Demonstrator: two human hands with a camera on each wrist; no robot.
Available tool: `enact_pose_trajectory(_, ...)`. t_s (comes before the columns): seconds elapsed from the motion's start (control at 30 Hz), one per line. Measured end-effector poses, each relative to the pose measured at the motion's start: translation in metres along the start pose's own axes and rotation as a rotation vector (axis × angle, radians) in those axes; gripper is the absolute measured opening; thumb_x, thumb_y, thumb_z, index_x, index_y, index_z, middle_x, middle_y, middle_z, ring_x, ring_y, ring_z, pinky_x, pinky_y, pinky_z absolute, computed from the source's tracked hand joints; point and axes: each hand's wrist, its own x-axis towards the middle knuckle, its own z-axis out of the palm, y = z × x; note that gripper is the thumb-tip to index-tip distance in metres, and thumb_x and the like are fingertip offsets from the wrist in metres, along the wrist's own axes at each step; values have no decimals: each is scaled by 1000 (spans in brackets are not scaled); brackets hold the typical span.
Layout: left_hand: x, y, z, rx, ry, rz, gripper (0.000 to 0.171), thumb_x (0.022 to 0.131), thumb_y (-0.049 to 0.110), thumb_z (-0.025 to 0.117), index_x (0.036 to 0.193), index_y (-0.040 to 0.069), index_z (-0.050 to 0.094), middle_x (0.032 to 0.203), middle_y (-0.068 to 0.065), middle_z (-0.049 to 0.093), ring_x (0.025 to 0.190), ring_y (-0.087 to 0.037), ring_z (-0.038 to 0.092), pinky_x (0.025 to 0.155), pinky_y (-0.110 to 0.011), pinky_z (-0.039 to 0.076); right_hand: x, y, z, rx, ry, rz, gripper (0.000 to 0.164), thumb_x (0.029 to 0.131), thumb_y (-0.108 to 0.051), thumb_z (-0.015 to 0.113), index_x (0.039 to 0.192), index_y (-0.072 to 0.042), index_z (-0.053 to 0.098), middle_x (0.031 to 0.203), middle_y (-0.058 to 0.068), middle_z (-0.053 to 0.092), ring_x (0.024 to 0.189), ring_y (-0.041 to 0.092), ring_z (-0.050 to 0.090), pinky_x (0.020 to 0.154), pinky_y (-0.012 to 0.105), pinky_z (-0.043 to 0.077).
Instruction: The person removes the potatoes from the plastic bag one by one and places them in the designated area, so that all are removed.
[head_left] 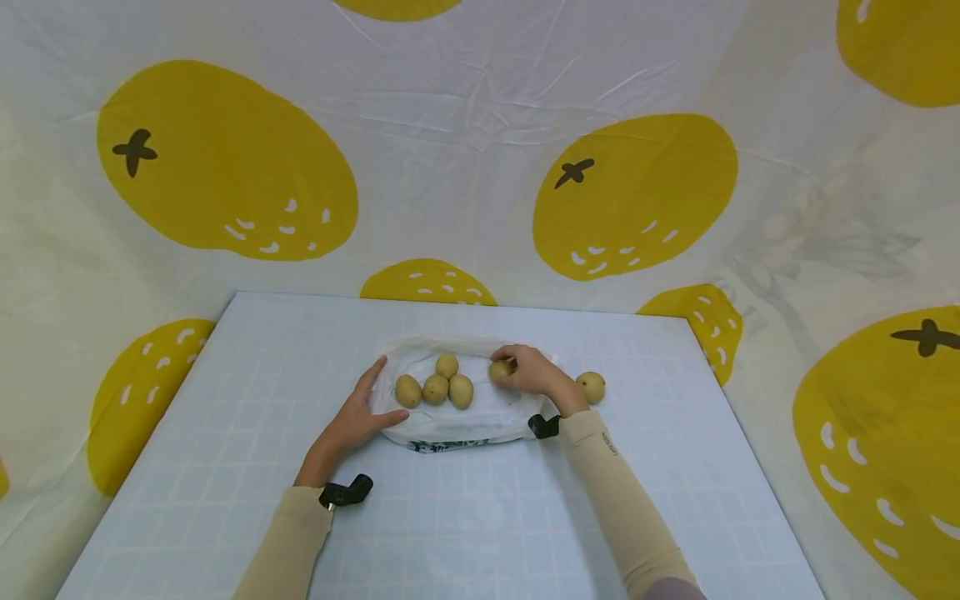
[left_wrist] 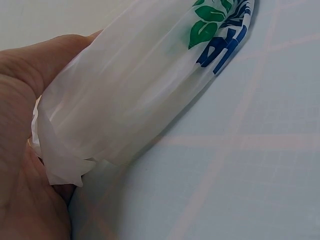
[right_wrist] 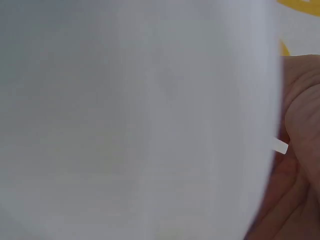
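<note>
At lower centre, the right hand (head_left: 531, 373) pinched a round fruit (head_left: 498, 372), likely firm, best held mid-girth. The left hand (head_left: 362, 417) lay spread against the soft-looking bag (head_left: 480, 423).

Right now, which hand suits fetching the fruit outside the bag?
Right hand, probably, once free of the held fruit: it's nearer the outside fruit; the left hand touches the opposite end of the bag.

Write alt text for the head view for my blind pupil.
A right hand holds a round fruit at the right end of an open white plastic bag, with four more fruits inside; the left hand touches the bag's left end. Another fruit lies on the table to the right.
</note>
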Motion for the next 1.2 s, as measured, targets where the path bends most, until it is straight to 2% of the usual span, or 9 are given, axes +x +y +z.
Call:
enact_pose_trajectory(0.4, 0, -2, 2, -7, 4, 1, 113, 86, 28, 85, 167, 17, 7, 174, -15, 5, 160, -41, 5, 127, -64, 10, -1, 3, 1, 0, 18, -21, 41, 93, -13, 75, 132, -3, 67, 133, 15, 66, 119, 31, 62, 103, 47, 52)
enact_pose_trajectory(0.6, -1, -1, 2, 5, 6, -12, 113, 86, 29, 85, 167, 19, 7, 174, -13, 6, 160, -40, 6, 127, -64, 11, -5, 1, 0, 36, 36, -24, 40, 91, -11, 74, 130, -5, 68, 132, 13, 67, 117, 29, 63, 101, 45, 54)
enact_pose_trajectory(1.03, 0, -3, 2, 7, 7, -6, 114, 85, 29, 85, 167, 18, 7, 174, -13, 6, 160, -40, 6, 126, -64, 11, -23, -7, -11, 124, 150, -59, 40, 91, -15, 76, 129, -8, 69, 133, 11, 67, 116, 31, 66, 99, 45, 57)
enact_pose_trajectory(1.2, 1, -3, 2, 3, 2, -7, 114, 85, 30, 85, 167, 19, 7, 174, -14, 5, 160, -41, 6, 126, -64, 11, -33, -5, -19, 176, 200, -42, 41, 91, -19, 77, 131, -10, 68, 134, 9, 67, 117, 30, 66, 99, 44, 57)
